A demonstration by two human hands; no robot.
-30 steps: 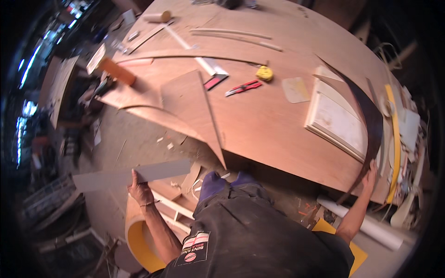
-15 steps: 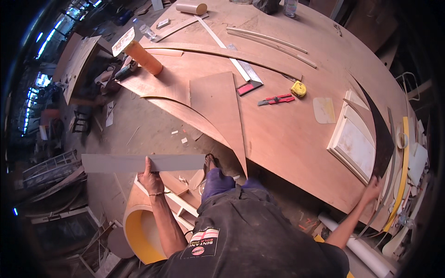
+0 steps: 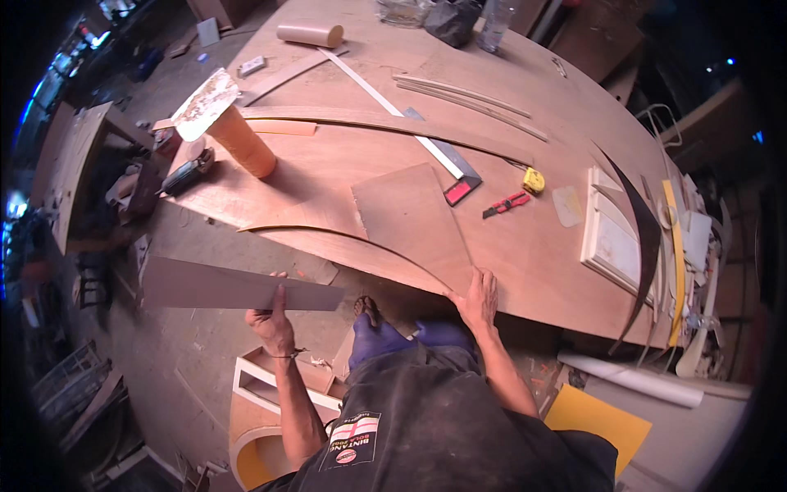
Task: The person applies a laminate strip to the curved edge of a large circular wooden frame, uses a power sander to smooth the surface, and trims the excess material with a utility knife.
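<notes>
The left hand [image 3: 275, 324] is holding a long flat grey board [image 3: 238, 287] in the lower left of the frame. Its fingers are clamped on the board's lower edge, near the right end. The board is hanging over the floor [image 3: 164, 377], away from the tabletop [image 3: 525, 246].

The right hand [image 3: 477, 297] is lying flat in the lower middle of the frame. Its fingers are spread apart and pressing on the near edge of the tabletop, just beside a brown sheet [image 3: 414, 221].

A red knife [image 3: 506, 203] and a yellow tape [image 3: 533, 180] are lying to the right of the sheet. An orange tube [image 3: 240, 141] is standing in the upper left, with a square [image 3: 410, 123] lying to its right.
</notes>
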